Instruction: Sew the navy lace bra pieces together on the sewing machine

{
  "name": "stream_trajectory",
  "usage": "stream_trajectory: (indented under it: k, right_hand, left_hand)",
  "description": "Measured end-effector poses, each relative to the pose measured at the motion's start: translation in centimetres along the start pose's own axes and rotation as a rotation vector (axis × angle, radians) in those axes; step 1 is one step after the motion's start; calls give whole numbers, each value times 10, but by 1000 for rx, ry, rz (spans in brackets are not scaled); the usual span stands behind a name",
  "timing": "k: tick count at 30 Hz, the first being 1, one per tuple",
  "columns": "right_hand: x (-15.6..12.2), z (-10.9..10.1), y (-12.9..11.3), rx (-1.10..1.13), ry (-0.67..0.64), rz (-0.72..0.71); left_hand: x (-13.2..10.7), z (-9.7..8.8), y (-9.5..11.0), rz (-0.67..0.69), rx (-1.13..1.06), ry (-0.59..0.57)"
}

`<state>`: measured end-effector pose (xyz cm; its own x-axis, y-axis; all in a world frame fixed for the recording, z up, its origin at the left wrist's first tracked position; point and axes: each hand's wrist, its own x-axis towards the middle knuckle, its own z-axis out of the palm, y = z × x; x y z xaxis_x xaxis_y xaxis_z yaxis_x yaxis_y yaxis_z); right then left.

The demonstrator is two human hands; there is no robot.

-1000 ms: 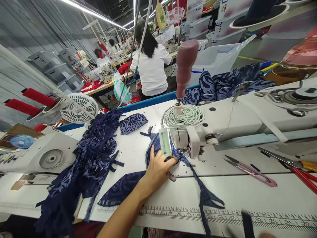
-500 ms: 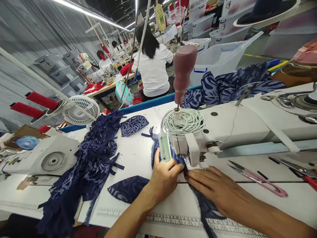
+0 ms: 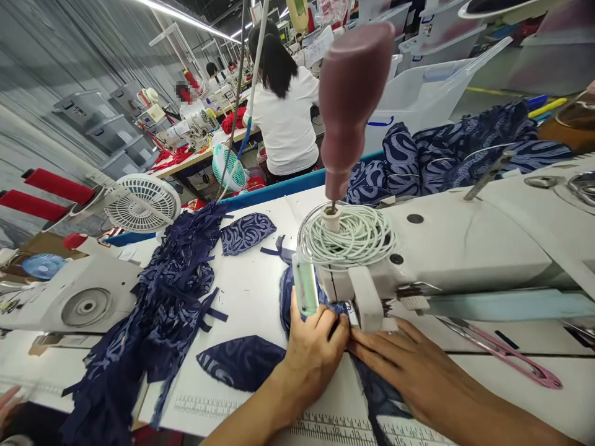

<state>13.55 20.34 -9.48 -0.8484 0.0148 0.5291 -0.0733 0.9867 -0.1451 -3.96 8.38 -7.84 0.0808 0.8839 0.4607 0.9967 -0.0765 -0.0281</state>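
My left hand is closed, its fingers pinching navy patterned fabric beside the presser foot of a white sewing machine. Close by lies my right hand, fingers stretched flat on a dark navy strip just in front of the needle area; its thumb is hidden. The two hands' fingertips almost meet. A pale green clear guard stands above my left fingers and partly covers the fabric. Left of that hand, a loose navy cut piece rests on the white table.
Navy strips and pieces are heaped at left, near another machine. Pink-handled snips lie right. A screwdriver with a maroon handle stands in coiled pale cord. Another person's hand shows at the left edge.
The view has moved closer to the machine, so the screwdriver handle looks larger. My left fingers have drawn nearer to my right fingertips. Another person's hand has appeared at the left edge.
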Motion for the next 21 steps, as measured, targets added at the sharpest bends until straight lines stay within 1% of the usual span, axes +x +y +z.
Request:
stream_trajectory:
  k: [3,5,8,10,12,14,16,18,21]
  right_hand:
    - [-2,4,3,-17,-36,18]
    - [-5,6,4,-23,-58,24]
    - [-8,5,2,-40,-55,28]
    - [-7,2,-1,-33,-30,18]
    - [-3,-2,-4,6,4,11]
    - [1,-6,-7,41,49,8]
    - [5,-10,-9,59,67,13]
    - [6,-11,-11,72,84,13]
    - [5,-10,-11,104,98,16]
  left_hand:
    - [6,4,-4,5,-6,-7]
    - [6,3,-5,-9,-8,-15]
    - [-3,-6,-5,-81,25,-6]
    - [-11,-15,-4,-135,41,37]
    - [-16,-21,-3,-154,20,46]
    - [-19,-23,0,-114,-16,-4]
    - [-19,-21,2,-53,-26,-37]
    - [-18,-16,4,-21,-15,-25]
    - [-17,-12,6,-38,-7,25]
